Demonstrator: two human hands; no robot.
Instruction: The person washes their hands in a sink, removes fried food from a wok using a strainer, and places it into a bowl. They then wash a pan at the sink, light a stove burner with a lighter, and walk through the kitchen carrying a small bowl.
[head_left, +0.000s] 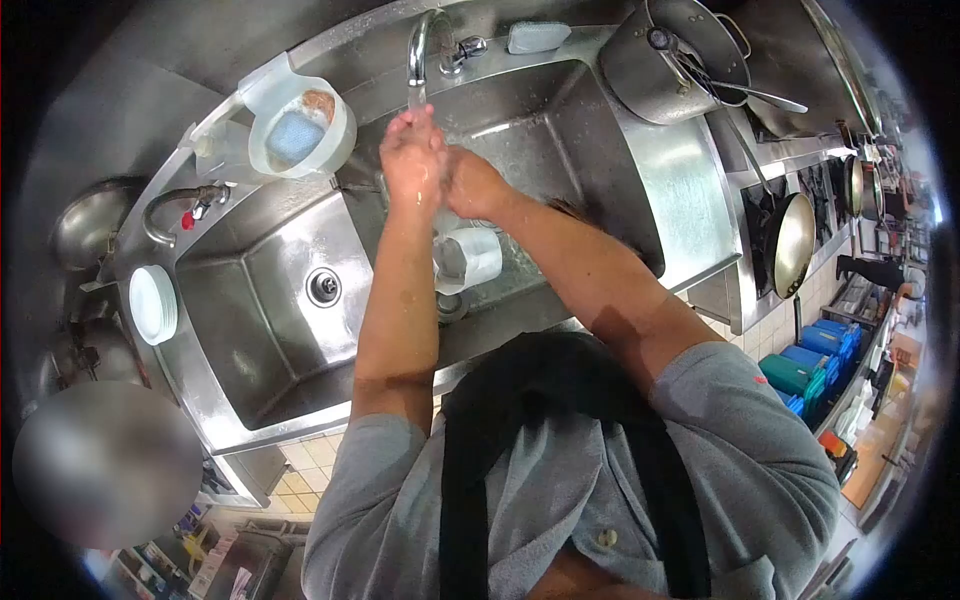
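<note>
“Nearest the lens, past your apron [465, 480] and grey sleeves [360, 465], how do your hands stand?”

“Your left hand [410, 165] and right hand [475, 185] press together above the right basin [605, 165], the left foremost, its fingertips meeting the stream [417, 98] just below the tap [417, 62]. The right's fingers are hidden and the left's are blurred, so you cannot tell how either set is curled; no held object shows.”

“Which step have you in hand?”

“Judged by the running water, a rinse of your hands. The next move calls for you to turn both palms within the stream, fingers kept off the spout.”

“And your containers?”

“Below your wrists, a white tub [485, 258] lies within the right basin; its contents are too unclear to name. To your left, the left basin [215, 310] shows its drain [323, 287]. On the back ledge, a holder [346, 135] contains a blue sponge [295, 138] and a brown scrubber [320, 103]. Right of the tap, a pot [640, 88] bears utensils [775, 101], handles over its rim. Farther off stand blue and green bins [785, 375], contents hidden.”
</note>
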